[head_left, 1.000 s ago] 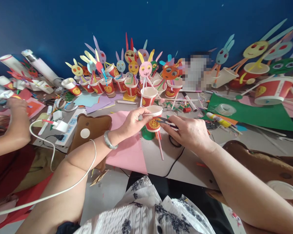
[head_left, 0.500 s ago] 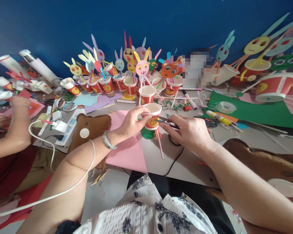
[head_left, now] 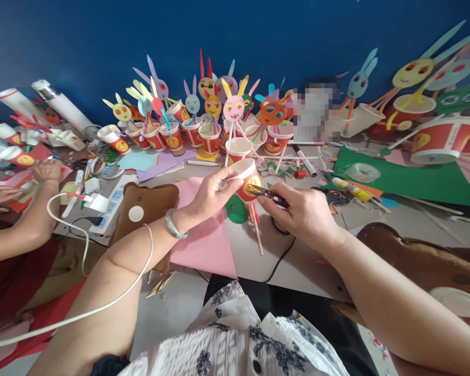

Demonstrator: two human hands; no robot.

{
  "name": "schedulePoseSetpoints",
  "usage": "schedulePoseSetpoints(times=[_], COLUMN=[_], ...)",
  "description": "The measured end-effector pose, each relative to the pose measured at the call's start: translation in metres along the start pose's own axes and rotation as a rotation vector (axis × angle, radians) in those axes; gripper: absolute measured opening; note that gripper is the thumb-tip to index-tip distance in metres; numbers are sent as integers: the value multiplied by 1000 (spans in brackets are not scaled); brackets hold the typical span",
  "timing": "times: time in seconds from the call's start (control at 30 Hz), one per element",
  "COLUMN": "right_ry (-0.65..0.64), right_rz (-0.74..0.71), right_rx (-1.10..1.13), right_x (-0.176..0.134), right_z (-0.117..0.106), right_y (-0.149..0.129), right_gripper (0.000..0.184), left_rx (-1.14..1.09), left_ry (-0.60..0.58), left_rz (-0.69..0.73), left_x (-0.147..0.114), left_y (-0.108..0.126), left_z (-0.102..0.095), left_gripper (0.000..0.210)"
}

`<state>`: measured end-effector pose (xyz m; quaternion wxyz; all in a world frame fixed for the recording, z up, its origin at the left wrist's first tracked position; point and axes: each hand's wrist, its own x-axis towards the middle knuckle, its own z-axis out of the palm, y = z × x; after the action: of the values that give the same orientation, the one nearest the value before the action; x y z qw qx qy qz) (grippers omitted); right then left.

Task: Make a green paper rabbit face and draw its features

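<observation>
We see left hand (head_left: 211, 196) clamped on tilted cup (head_left: 247, 180); right hand (head_left: 301, 211) clamped on scissors (head_left: 269, 194), tips seemingly at cup wall. Risk: blade slips toward left fingers, or cup crushes.

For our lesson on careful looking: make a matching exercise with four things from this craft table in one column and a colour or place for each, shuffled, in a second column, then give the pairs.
Things
1. paper cup
2. scissors
3. paper sheet under the left forearm
4. glue stick

Descriptions
A. lies on the green paper
B. pink
C. held tilted in the left hand
D. in the right hand, tip at the cup

Pairs: 1-C, 2-D, 3-B, 4-A
</observation>
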<state>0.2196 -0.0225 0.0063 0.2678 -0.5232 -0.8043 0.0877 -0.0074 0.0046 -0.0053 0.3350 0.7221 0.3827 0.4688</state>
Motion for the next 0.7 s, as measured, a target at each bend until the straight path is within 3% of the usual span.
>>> schedulePoseSetpoints(times=[0.2,0.43,0.7], right_ry=[-2,-39,-46], right_rz=[-56,-124,-223], right_rx=[-184,-274,-437], right_x=[-2,-4,-7], right_z=[-4,-7,-8], right_y=[5,5,2], right_gripper=[56,65,64], left_rx=[192,284,428], left_ry=[-77,-211,-302], left_rz=[75,120,150], left_x=[2,11,12], left_y=[2,0,4], left_z=[-10,-21,-20], left_gripper=[27,36,39])
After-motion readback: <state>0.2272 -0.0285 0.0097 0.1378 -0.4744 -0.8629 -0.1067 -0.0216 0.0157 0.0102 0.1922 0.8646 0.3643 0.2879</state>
